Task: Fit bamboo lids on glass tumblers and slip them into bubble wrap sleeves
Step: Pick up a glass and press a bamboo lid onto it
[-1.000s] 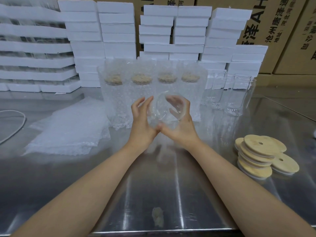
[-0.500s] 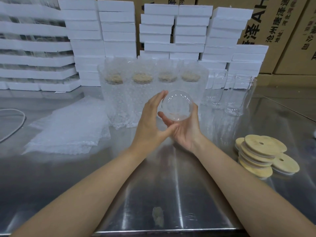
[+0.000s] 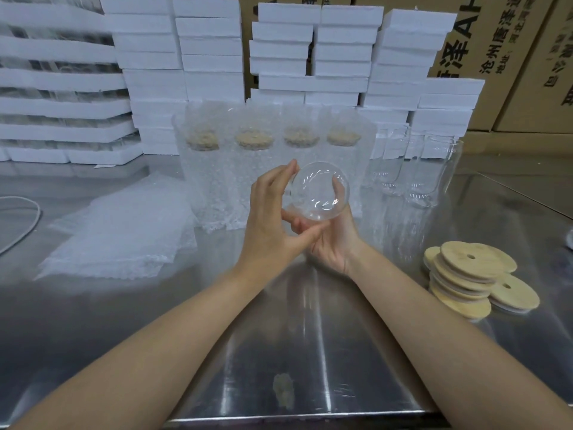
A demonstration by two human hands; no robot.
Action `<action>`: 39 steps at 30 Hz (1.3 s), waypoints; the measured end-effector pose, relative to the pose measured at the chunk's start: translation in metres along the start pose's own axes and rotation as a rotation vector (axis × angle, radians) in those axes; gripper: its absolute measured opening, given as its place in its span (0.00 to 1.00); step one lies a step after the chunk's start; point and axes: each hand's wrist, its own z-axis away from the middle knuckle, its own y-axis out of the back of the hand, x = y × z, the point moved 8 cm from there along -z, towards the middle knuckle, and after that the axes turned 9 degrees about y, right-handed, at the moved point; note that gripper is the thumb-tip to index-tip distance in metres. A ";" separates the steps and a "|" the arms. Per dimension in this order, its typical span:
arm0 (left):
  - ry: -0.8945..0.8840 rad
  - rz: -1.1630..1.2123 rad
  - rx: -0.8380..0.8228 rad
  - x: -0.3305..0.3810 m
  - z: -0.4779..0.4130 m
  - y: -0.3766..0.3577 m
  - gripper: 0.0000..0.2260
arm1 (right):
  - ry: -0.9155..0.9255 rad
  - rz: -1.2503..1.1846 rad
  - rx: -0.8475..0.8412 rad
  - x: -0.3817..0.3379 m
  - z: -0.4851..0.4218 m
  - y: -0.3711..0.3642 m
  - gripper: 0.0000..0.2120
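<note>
glass tumbler sits in both hands above the steel table, lifted clear of it, one round end turned toward us. we see the right hand cradling it from below, palm up, fingers curled round the far wall and showing through the glass. the left hand cups its left side, fingers running up the wall and thumb tucked beneath, so both hands are grasping it. just behind stand four wrapped tumblers in a row, lids on. bare tumblers stand to their right. a stack of bamboo lids lies near the right forearm. flat bubble wrap sleeves are piled on the left. white foam blocks rise at the back.
</note>
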 end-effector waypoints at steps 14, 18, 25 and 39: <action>0.223 0.096 -0.167 -0.026 0.002 -0.015 0.45 | 0.771 0.586 0.198 -0.065 0.016 -0.012 0.29; 0.459 0.281 -0.257 -0.041 0.008 -0.026 0.40 | 0.711 0.578 0.214 -0.063 0.011 -0.006 0.17; 0.795 0.731 -0.449 -0.053 0.016 -0.048 0.26 | 0.417 0.348 0.197 -0.047 -0.001 0.013 0.25; 0.823 0.581 -0.374 -0.061 0.018 -0.043 0.18 | 0.511 0.310 0.266 -0.054 0.000 0.024 0.25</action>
